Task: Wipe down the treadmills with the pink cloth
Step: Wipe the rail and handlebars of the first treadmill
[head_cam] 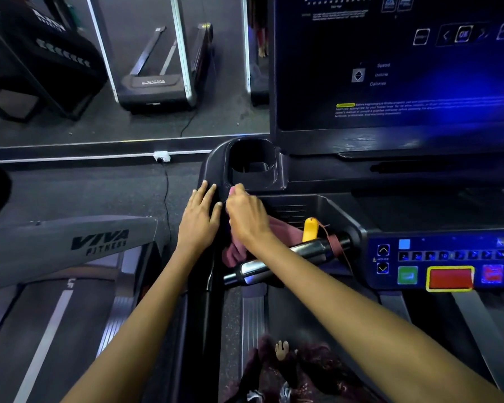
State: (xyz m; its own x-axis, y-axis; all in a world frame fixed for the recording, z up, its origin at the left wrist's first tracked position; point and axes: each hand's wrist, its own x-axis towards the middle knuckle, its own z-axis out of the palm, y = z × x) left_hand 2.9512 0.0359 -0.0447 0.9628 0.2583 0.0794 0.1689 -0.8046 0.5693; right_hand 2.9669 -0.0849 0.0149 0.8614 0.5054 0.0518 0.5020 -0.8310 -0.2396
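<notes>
Pink cloth (pixel 285 232) lies bunched in the console tray just beyond the grip bar (pixel 288 258), the right hand (pixel 246 218) curling over it and pinching one corner up near the cup holder (pixel 252 164). Left of the cloth, the left hand (pixel 200 219) rests flat, fingers straight, on the console edge. Beside the cloth sits the yellow key (pixel 309 229); a careless sweep could snag its cord, or brush the buttons (pixel 450 277) further right.

The cloth (pixel 236 245) is dusty pink against the black treadmill console (pixel 303 170). A yellow safety key (pixel 310 229) sits near a green button (pixel 407 275) and a red button (pixel 450 278) edged in yellow. The neighbouring grey treadmill arm (pixel 70 242) carries black lettering.
</notes>
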